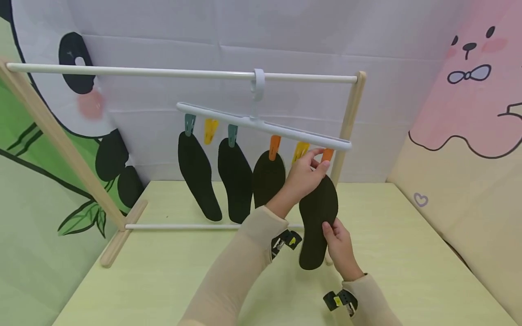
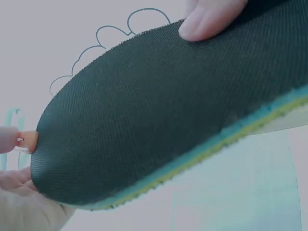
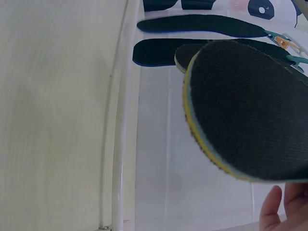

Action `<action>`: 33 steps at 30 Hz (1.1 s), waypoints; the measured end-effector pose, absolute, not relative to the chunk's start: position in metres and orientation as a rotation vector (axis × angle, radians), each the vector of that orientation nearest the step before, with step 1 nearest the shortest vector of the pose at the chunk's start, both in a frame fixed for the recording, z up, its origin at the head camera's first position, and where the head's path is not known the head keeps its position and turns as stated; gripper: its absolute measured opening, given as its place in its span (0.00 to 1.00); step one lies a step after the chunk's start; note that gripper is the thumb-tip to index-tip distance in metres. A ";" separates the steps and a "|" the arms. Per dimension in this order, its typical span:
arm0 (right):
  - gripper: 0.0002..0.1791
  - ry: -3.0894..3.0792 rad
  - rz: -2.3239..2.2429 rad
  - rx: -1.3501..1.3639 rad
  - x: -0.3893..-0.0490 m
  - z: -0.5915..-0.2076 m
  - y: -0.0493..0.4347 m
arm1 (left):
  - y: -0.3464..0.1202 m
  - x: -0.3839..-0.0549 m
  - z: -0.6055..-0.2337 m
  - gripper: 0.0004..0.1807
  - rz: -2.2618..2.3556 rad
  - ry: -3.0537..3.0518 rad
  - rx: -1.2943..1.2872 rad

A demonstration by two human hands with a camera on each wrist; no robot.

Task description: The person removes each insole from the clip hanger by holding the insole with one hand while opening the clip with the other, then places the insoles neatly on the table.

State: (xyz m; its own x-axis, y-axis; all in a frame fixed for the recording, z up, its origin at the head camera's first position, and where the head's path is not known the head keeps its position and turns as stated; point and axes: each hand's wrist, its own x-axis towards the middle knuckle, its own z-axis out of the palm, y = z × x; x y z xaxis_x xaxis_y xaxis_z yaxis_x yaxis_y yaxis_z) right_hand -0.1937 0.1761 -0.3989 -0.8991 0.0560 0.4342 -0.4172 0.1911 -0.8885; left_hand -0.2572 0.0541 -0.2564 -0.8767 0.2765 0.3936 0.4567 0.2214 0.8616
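Note:
My left hand point(image 1: 303, 179) pinches the orange clothespin point(image 1: 328, 155) at the low right end of a pale blue hanger point(image 1: 285, 131). Just under it is a black insole point(image 1: 320, 217), its wide toe end up. The clothespin meets the toe edge in the left wrist view; whether its jaws grip it, I cannot tell. My right hand point(image 1: 340, 249) holds the insole by its right edge, thumb on the dark face. A teal and yellow rim point(image 2: 226, 134) shows along the insole's side.
More black insoles point(image 1: 235, 181) hang from teal clothespins point(image 1: 189, 124) and an orange one point(image 1: 275, 147). Two yellow clothespins point(image 1: 210, 131) carry nothing visible. The hanger tilts down rightward from a white rod point(image 1: 163, 71) on a wooden-legged rack point(image 1: 65, 145). A lower rod point(image 1: 179, 226) crosses above the table point(image 1: 163, 280).

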 end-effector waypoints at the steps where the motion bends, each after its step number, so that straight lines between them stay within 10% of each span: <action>1: 0.13 -2.094 1.756 0.359 -0.193 -0.399 0.177 | 0.054 -0.257 -0.256 0.21 -1.753 -2.332 -0.721; 33: 0.14 -2.112 1.821 0.350 -0.186 -0.399 0.186 | 0.067 -0.261 -0.255 0.14 -1.980 -2.275 -0.691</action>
